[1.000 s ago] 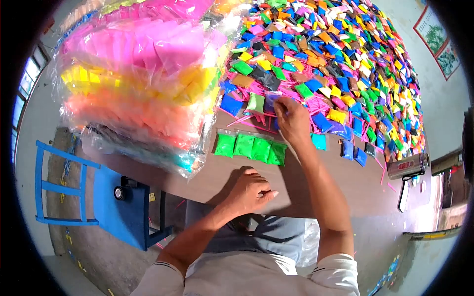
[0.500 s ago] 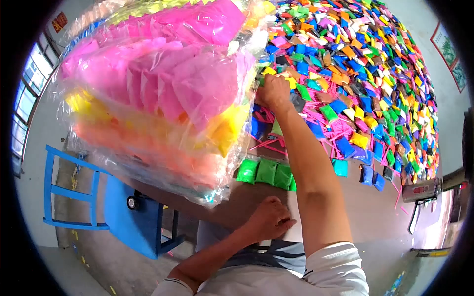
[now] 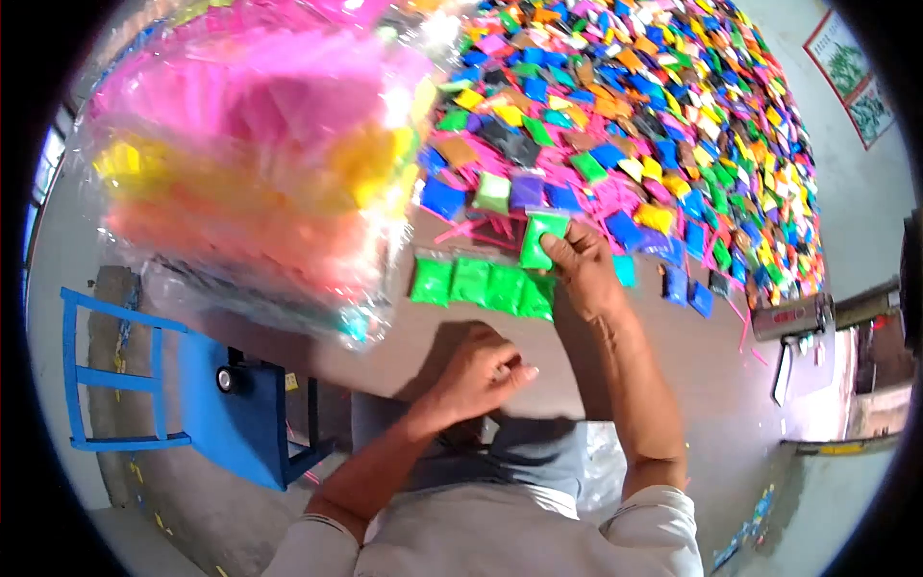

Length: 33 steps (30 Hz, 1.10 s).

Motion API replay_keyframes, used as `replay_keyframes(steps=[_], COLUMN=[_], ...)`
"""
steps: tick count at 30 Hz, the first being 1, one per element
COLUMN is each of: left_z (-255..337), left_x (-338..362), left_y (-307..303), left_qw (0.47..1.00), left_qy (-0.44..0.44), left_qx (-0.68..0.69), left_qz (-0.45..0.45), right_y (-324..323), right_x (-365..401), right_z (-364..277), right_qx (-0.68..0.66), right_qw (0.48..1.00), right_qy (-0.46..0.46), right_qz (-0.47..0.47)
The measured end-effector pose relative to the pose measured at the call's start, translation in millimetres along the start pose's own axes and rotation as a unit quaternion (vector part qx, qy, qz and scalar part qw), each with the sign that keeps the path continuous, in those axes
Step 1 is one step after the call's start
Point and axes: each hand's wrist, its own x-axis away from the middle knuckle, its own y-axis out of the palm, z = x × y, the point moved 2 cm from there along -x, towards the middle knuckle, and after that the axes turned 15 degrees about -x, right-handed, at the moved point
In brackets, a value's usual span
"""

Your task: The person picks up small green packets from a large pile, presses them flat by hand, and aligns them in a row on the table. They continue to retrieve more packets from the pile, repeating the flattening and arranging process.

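Observation:
Between the thumb and fingers of my right hand (image 3: pixel 585 267) is a small green packet (image 3: pixel 540 240) with a clear edge, held upright just above the table. Below it lies a row of several green packets (image 3: pixel 469 282), side by side on the brown tabletop (image 3: pixel 385 361). My left hand (image 3: pixel 476 373) rests near the table's front edge with its fingers curled in, and nothing shows in them. It is nearest to the row of green packets and apart from it.
A huge heap of small coloured packets (image 3: pixel 615 106) covers the back and right. Thin pink sticks (image 3: pixel 471 229) lie among them. A big clear bag of pink, yellow and orange packs (image 3: pixel 260 173) stands at left. A blue chair (image 3: pixel 226 404) is beside the table.
My right hand has come back from the heap towards me and now has a green packet in it. My left hand stays low and curled. The whole view has shifted slightly.

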Motion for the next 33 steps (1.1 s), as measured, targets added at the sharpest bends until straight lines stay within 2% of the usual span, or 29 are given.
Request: replay_keyframes(steps=[3,4,6,7,10,11,14,18,19,22,28,33], left_z=[2.3,6.0,8.4,7.3,3.1,4.0,4.6,8.6,10.6,-4.1,8.7,4.5], left_x=[0.7,-1.7,-3.3,-2.1,-1.3,-2.3,-1.4,-4.2,-4.8,-2.4,-3.9,-3.9], left_y=[3.7,-1.9,-2.9,2.3,6.5,6.9,8.3,8.1,7.2,9.3,5.1,3.6], left_qw=[1.000,0.999,0.999,1.000,0.996,0.996,0.995,0.994,0.994,0.994,0.997,0.997], left_qy=[-0.023,-0.023,-0.005,0.008,0.031,0.040,0.054,0.065,0.071,0.046,0.063,0.045], left_qx=[-0.004,-0.019,-0.027,-0.025,-0.081,-0.083,-0.085,-0.085,-0.087,-0.087,-0.027,-0.058], left_qz=[0.013,-0.031,-0.030,0.008,-0.006,-0.002,-0.001,0.004,0.012,-0.053,-0.019,-0.034], right_y=[-7.0,-0.1,-2.3,-2.6,-4.2,-1.6,5.4,-9.7,-11.1,-11.9,-11.3,1.1], right_x=[59.0,75.5,100.6,110.6,129.2,132.5,138.4,138.9,137.6,134.7,134.3,139.3], right_z=[7.2,4.0,12.0,16.2,36.2,39.5,32.8,37.5,37.9,37.8,41.6,26.7], right_qx=[-0.061,-0.071,-0.073,-0.074,-0.063,-0.058,-0.123,-0.013,-0.025,-0.054,-0.037,-0.027], right_qw=[0.998,0.997,0.997,0.997,0.998,0.998,0.992,0.990,0.992,0.993,0.994,0.993], right_qy=[0.011,0.006,0.006,0.004,0.010,-0.008,0.042,0.136,0.122,0.091,0.097,0.114], right_qz=[0.008,-0.001,0.017,0.024,0.012,-0.004,0.002,-0.029,-0.035,-0.048,-0.038,-0.009])
